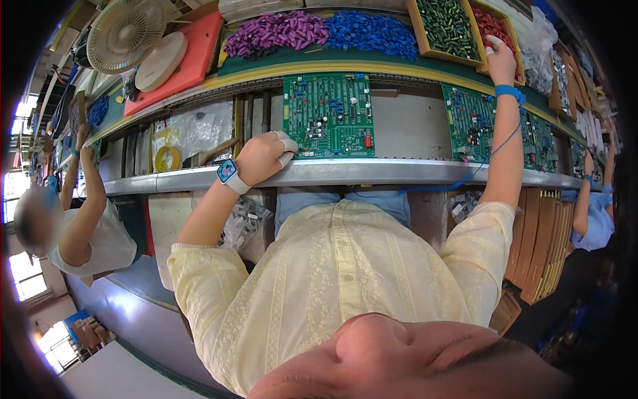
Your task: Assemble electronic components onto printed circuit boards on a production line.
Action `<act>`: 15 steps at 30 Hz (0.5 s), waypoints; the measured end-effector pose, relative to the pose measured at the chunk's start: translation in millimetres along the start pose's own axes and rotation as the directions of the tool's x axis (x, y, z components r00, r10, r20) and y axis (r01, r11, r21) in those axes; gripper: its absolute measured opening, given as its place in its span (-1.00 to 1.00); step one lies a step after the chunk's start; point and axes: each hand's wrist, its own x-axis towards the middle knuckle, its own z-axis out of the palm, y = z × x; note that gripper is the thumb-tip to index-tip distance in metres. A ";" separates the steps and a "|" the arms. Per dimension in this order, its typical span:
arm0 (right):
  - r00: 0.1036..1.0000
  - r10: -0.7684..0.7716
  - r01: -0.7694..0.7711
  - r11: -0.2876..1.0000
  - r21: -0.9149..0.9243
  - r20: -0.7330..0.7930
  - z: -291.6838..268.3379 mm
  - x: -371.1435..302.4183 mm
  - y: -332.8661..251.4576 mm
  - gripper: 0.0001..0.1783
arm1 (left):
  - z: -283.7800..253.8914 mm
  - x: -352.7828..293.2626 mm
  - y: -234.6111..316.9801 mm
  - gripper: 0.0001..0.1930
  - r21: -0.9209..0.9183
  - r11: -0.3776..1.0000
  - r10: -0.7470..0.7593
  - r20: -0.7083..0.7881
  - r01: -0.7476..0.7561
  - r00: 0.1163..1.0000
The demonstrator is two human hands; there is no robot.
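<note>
My left hand (267, 158) wears a watch and white finger covers. Its fingers are curled onto the lower left corner of a green circuit board (325, 120), which is populated with small parts and lies across the rails of the line. My right hand (501, 61), with a blue strap and cord at the wrist, reaches far to the right into a yellow-edged box of small red components (490, 25). Its covered fingertips are bent together at the red parts; whether a part is between them is too small to make out.
Beside the red parts stands a box of green components (446, 26); blue components (372, 34) and purple components (276, 32) lie heaped leftward. Another circuit board (465, 123) sits to the right. A metal rail (372, 171) runs before me. A fan (126, 33) stands far left; people work on both sides.
</note>
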 end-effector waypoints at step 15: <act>0.932 0.329 -0.243 0.879 -0.411 0.152 4.5 17.3 72.2 -0.53 | -2.6 8.9 13.1 -0.89 0.084 0.996 0.014 0.123 -0.025 0.992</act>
